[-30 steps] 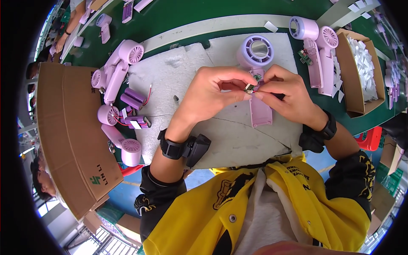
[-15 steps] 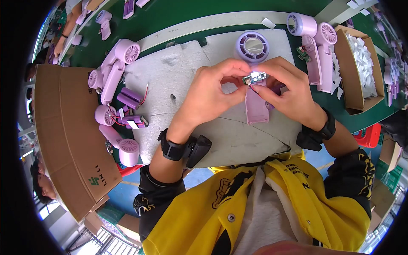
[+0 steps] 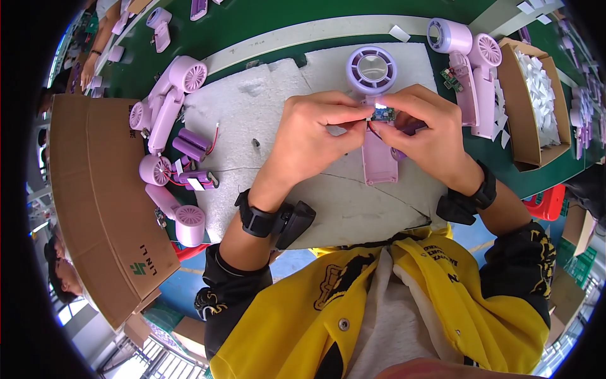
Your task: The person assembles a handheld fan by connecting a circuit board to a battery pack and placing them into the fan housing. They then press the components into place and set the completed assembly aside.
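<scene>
A small green circuit board (image 3: 382,114) is pinched between both hands above the foam pad. My left hand (image 3: 319,129) grips its left edge, thumb and forefinger nearly together. The fingertips of my right hand (image 3: 426,123) hold its right side. Red and dark wires (image 3: 374,130) run down from the board. Part of a purple battery (image 3: 398,153) shows under my right hand, most of it hidden by the fingers. Beneath the hands lies a lilac handheld fan (image 3: 372,71), its round head pointing away from me and its open handle shell (image 3: 380,161) toward me.
White foam (image 3: 240,101) covers the bench's middle. At left are lilac fans (image 3: 167,107), purple battery packs (image 3: 192,144) and a tall cardboard box (image 3: 101,202). At right, more fans (image 3: 483,76) lie beside a carton (image 3: 508,104) of white paper pieces (image 3: 536,95). A person's hand (image 3: 88,69) shows far left.
The circuit board has tilted, showing more of its blue-green face. My left fingers have closed in at its left edge. The fan beneath has shifted slightly left.
</scene>
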{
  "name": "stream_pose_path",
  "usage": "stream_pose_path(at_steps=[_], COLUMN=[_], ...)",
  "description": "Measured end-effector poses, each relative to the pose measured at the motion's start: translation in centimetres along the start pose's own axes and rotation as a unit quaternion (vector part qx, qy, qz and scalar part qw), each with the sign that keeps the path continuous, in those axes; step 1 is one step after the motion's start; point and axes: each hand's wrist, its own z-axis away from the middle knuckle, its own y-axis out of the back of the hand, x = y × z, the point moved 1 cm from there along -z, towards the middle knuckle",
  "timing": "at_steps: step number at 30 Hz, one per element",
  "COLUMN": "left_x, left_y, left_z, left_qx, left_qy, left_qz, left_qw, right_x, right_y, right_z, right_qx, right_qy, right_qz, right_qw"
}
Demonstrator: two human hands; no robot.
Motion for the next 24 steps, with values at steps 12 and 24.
stream_pose_path(at_steps=[12, 24], left_x=[-0.6, 0.6], left_y=[0.0, -0.9], left_z=[0.2, 0.6], left_qx=[-0.001, -0.057], left_qy=[0.003, 0.064], left_qz=[0.043, 0.077], left_qw=[0.999, 0.993], right_x=[-0.5, -1.7], right_y=[0.6, 0.8], right_z=[-0.4, 0.5], right_qx=[-0.033, -0.045], right_qy=[-0.031, -0.105], right_qz=[-0.031, -0.001], right_qw=[0.999, 0.993])
